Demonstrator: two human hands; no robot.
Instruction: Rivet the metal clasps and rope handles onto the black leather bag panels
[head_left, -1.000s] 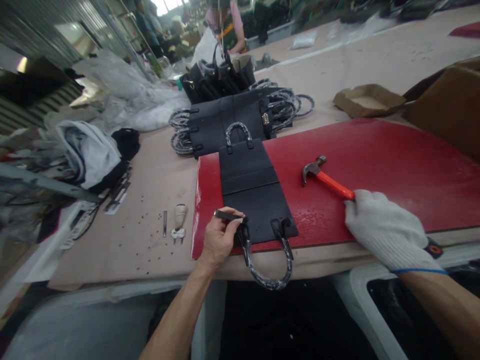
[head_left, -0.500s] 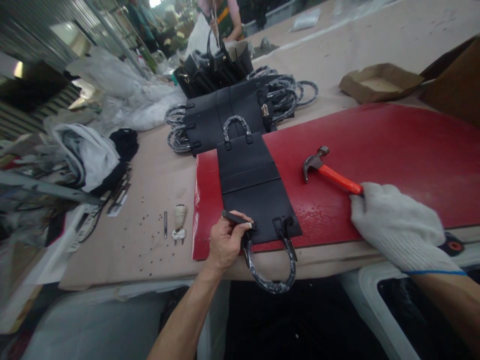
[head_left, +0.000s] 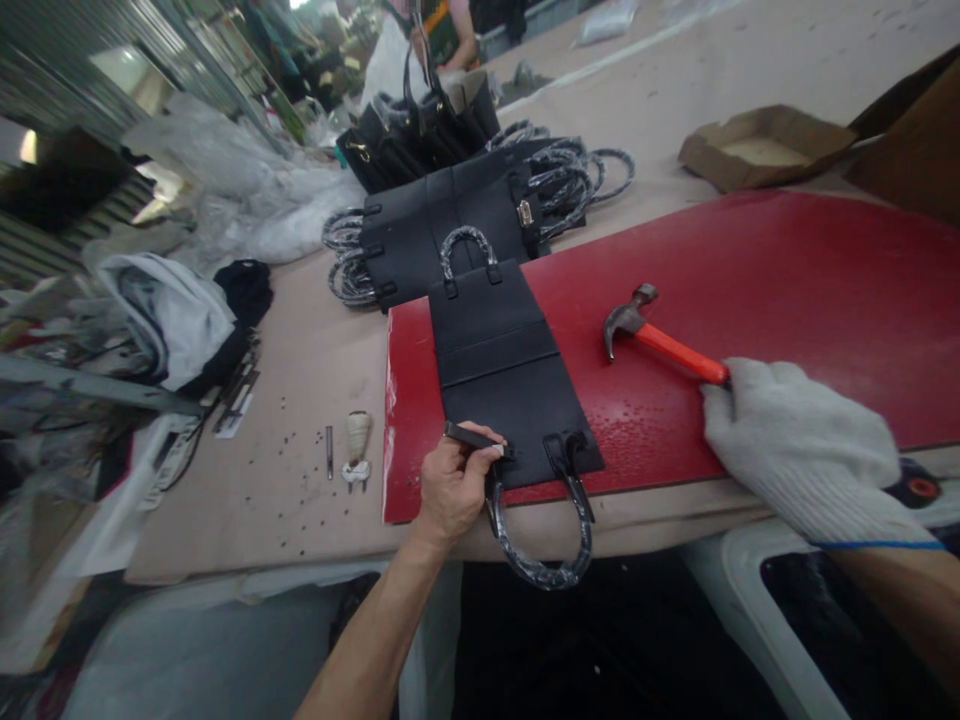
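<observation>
My bare left hand [head_left: 454,488] pinches a dark metal punch [head_left: 469,434] near the lower left corner of a black bag panel [head_left: 510,395]. The tool's lower end sits by the base of a plastic-wrapped handle [head_left: 541,572], which hangs past the table edge. A second wrapped handle [head_left: 469,240] is fixed at the panel's far end. In a white knit glove, my right hand [head_left: 799,445] is closed around the orange grip of a claw hammer [head_left: 667,348]. The hammer's head is over the red board [head_left: 750,290], to the right of the panel.
Stacked black panels with wrapped handles [head_left: 442,220] lie behind, with black bags [head_left: 420,135] beyond them. At left are a metal rod [head_left: 329,452], a tape-wrapped tool [head_left: 358,450] and small dark bits. A cardboard tray [head_left: 761,150] stands far right. Another person [head_left: 457,40] is at the back.
The view has shifted slightly. Both hands keep their grips, and the punch, panel and hammer stay in nearly the same places.
</observation>
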